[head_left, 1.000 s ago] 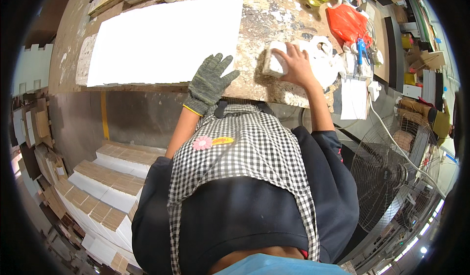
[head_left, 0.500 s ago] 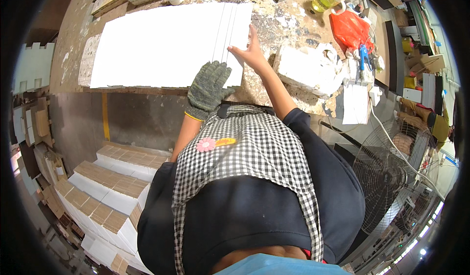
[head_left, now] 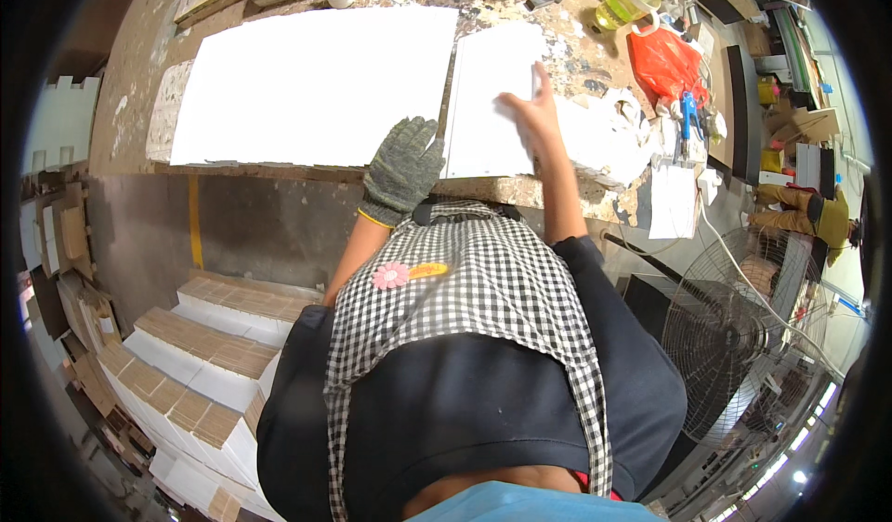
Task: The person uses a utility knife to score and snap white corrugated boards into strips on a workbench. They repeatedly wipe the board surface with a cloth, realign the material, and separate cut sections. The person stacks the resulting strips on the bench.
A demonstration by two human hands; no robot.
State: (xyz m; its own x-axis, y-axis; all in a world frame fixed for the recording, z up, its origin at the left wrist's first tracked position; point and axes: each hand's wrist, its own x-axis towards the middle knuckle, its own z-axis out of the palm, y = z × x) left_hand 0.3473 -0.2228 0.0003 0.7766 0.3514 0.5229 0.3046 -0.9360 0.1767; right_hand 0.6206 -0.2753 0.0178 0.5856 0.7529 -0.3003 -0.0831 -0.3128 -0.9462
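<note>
Two white boards lie side by side on the worktable, a narrow dark gap between them. My left hand [head_left: 402,171], in a dark grey knitted glove with a yellow cuff, rests with fingers stretched out on the lower right corner of the large white board [head_left: 311,85]. My bare right hand [head_left: 539,118] is at the right edge of the narrower white board [head_left: 491,99]. Its thumb points left over the board and its fingers are spread along that edge. The undersides of both boards are hidden.
The paint-stained worktable [head_left: 135,104] holds a white-wrapped bundle [head_left: 609,141], a red plastic bag [head_left: 664,62], a blue-handled tool [head_left: 688,113] and a yellow-green bottle [head_left: 630,1]. Stacked boards [head_left: 200,345] stand lower left. A caged fan [head_left: 734,336] is at right, with a person [head_left: 808,215] beyond.
The narrower white board has moved right with my right hand, away from the large board, and a gap has opened between them. My left hand has barely shifted.
</note>
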